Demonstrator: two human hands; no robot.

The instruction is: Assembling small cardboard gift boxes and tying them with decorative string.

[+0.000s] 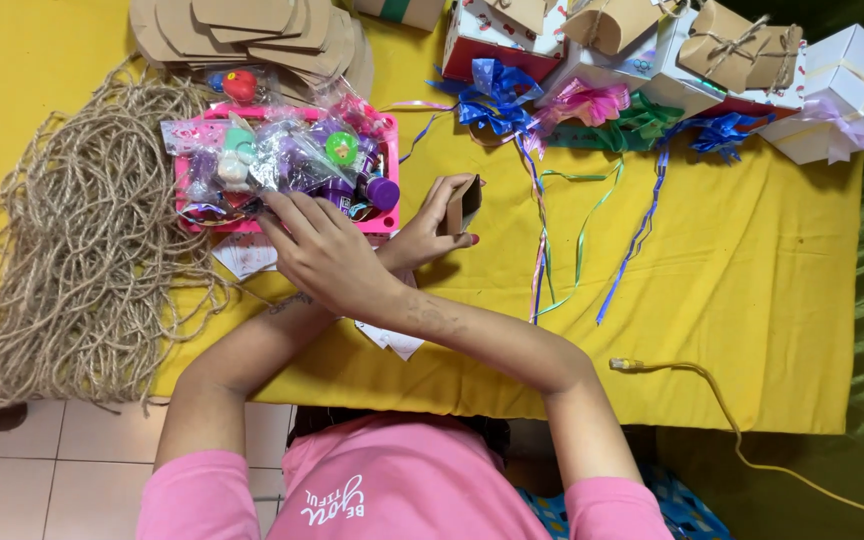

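We see open yellow bench point(752, 300) right; twine heap point(72, 240) blocks left, pink tray point(382, 222) and gift boxes point(832, 90) crowd far edge.

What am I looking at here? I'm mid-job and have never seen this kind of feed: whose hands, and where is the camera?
There is no machine, just one person's bare hands, filmed by a single camera on their head looking down. Their arms are crossed. The left hand holds a small brown box. The right hand reaches into a pink tray of wrapped trinkets; whether it grips one is unclear. A yellow cloth covers the table. On it lie twine, flat cardboard blanks, ribbons and tied gift boxes.
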